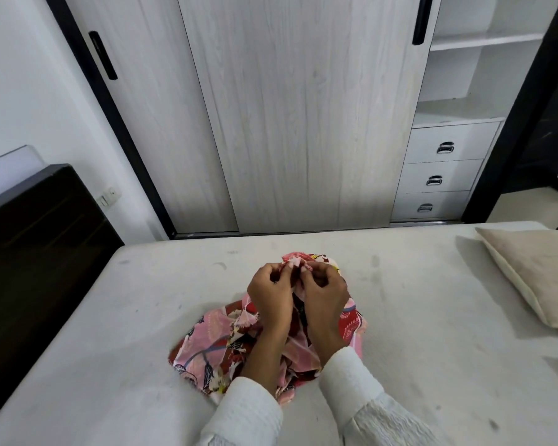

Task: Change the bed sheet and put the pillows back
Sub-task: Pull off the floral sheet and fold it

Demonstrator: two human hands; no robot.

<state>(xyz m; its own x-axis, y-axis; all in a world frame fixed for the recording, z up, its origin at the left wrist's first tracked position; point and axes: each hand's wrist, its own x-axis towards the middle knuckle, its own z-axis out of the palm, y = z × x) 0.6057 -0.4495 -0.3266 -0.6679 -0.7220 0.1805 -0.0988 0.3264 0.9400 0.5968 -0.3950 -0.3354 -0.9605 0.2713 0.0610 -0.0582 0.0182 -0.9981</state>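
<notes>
Far left there's a dark glossy headboard point(29, 239) against the white wall, with a small wall socket point(108, 196) just past its corner. The bare mattress point(110, 317) is greyish white with scuff marks all over it. Smack in the middle of it sits the bed sheet point(213, 346), a bunched-up pink and red floral thing, not spread out at all. Both hands are up at the top of the bundle, side by side and nearly touching: left hand point(269, 299) has its fingers curled in, pinching the sheet's edge, and right hand point(324, 296) is doing the same right next to it. White textured sleeves on both arms. Behind the bed is a pale woodgrain sliding wardrobe point(303, 123), then open shelves and three drawers point(438, 178) with chrome pulls. Over on the right edge of the mattress lies a beige pillow point(535, 272). No labels or writing I can read anywhere.
</notes>
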